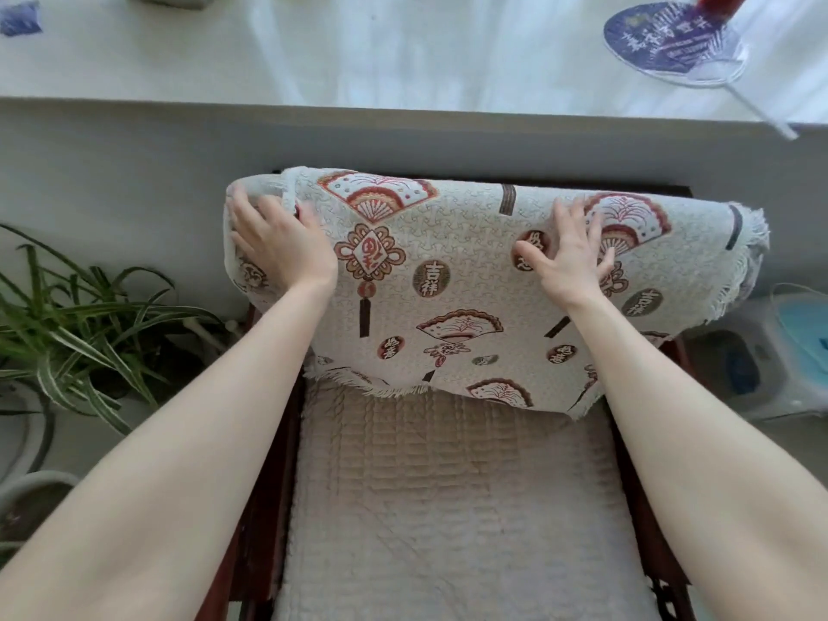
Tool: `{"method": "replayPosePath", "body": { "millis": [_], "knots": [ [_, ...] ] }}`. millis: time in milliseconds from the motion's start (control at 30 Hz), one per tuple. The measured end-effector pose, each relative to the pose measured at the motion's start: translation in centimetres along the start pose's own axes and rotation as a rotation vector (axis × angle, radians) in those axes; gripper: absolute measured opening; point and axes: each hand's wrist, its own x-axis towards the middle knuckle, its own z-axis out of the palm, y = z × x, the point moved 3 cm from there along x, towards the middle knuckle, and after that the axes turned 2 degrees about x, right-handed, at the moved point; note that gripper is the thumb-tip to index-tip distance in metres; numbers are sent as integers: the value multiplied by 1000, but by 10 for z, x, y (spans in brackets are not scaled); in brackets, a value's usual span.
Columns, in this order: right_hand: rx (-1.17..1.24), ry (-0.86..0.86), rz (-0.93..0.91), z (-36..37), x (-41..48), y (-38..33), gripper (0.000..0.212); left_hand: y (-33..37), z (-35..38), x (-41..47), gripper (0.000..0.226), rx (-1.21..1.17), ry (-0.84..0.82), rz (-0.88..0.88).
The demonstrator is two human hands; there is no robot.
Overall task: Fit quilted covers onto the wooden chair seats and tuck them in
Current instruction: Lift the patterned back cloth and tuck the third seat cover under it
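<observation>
A cream patterned cover [448,271] with red fans, knots and fringed edges drapes over the backrest of a dark wooden chair [264,508]. A beige quilted cover [448,508] lies flat on the seat below it. My left hand [280,244] presses on the patterned cover's upper left corner, fingers curled over a fold of the cloth. My right hand [569,257] lies flat on the cover's upper right part, fingers spread. The backrest itself is almost wholly hidden by the cloth.
A white windowsill [358,51] runs across the top, with a blue round hand fan [672,38] on it at the right. A striped-leaf potted plant [76,324] stands left of the chair. A clear plastic container [770,351] sits at the right.
</observation>
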Motion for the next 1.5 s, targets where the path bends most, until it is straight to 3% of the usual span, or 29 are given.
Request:
{"method": "replayPosePath", "body": {
  "millis": [167, 467, 567, 733, 867, 1033, 1233, 1400, 1500],
  "knots": [
    [25, 22, 48, -23, -4, 53, 75, 23, 16, -57, 79, 106, -124, 4],
    [87, 154, 181, -90, 18, 156, 75, 89, 82, -154, 67, 126, -366, 139],
    [96, 240, 180, -104, 36, 177, 70, 102, 98, -166, 67, 170, -338, 132],
    [97, 459, 148, -114, 51, 183, 43, 105, 107, -174, 62, 221, -255, 160],
    [167, 479, 119, -114, 63, 184, 32, 121, 116, -180, 57, 209, -218, 279],
    [297, 539, 38, -138, 92, 181, 23, 151, 129, -188, 54, 265, -306, 482],
    [58, 341, 116, -147, 116, 186, 30, 164, 139, -164, 59, 386, -376, 487],
    [-109, 152, -102, -100, 92, 154, 42, 161, 148, -162, 65, 480, -440, 490],
    [-114, 68, -103, -87, 86, 155, 49, 155, 145, -164, 68, 462, -450, 517]
  ]
}}
